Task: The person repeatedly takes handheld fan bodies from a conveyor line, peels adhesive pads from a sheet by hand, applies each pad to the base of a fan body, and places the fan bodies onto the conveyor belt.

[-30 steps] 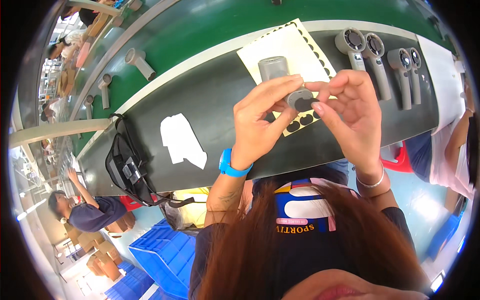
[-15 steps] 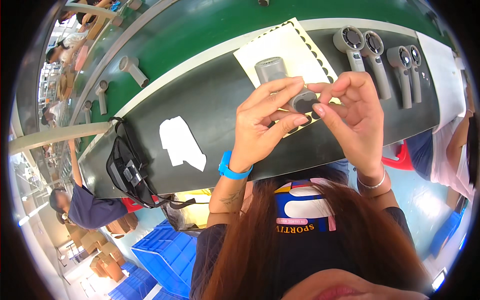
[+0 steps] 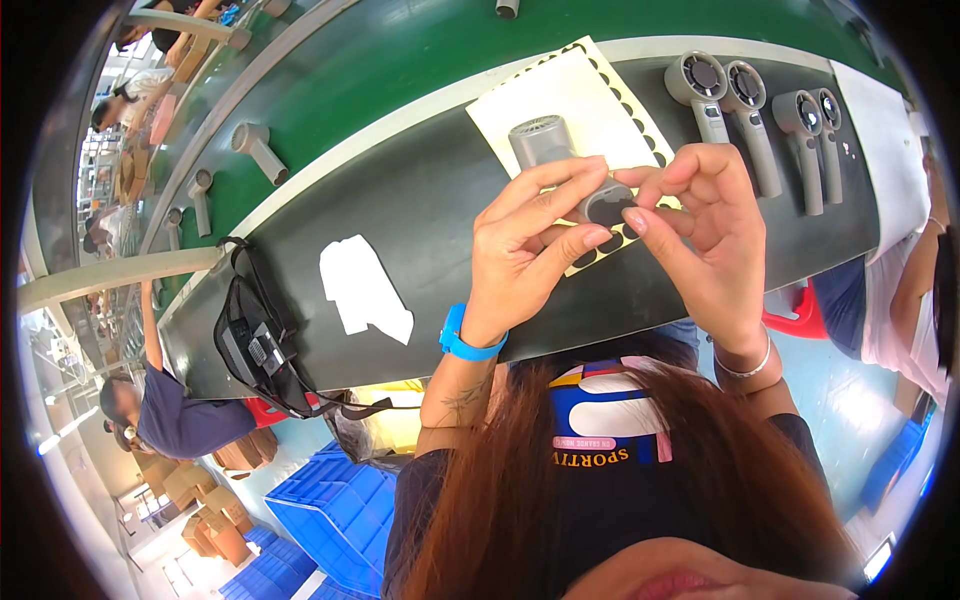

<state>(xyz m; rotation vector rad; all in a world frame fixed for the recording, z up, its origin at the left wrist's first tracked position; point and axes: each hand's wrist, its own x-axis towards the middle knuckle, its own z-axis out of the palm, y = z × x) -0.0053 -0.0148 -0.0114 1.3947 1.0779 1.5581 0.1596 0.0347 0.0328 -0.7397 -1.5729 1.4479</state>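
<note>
A grey handheld fan [image 3: 540,141] lies slanted over the pale yellow sticker sheet [image 3: 560,90], its handle end toward me. My left hand [image 3: 535,235] is closed round the handle, fingers above and thumb below. A dark round sticker [image 3: 607,207] covers the handle's end face. My right hand [image 3: 705,225] is closed in a pinch at the sticker's right edge, with the thumb on it and the forefinger by the rim. Black round stickers line the sheet's edges. Part of the fan's handle is hidden behind my left fingers.
Several grey fans [image 3: 700,85] lie at the right of the dark table [image 3: 455,215]. White paper [image 3: 365,288] and a black bag [image 3: 255,340] lie to the left. Beyond the pale rail, more fans [image 3: 258,152] ride a green belt [image 3: 400,55]. Other people sit on both sides.
The fans on the green belt have shifted slightly to the left. My hands and the held fan have barely moved; the right thumb is slightly farther left on the sticker.
</note>
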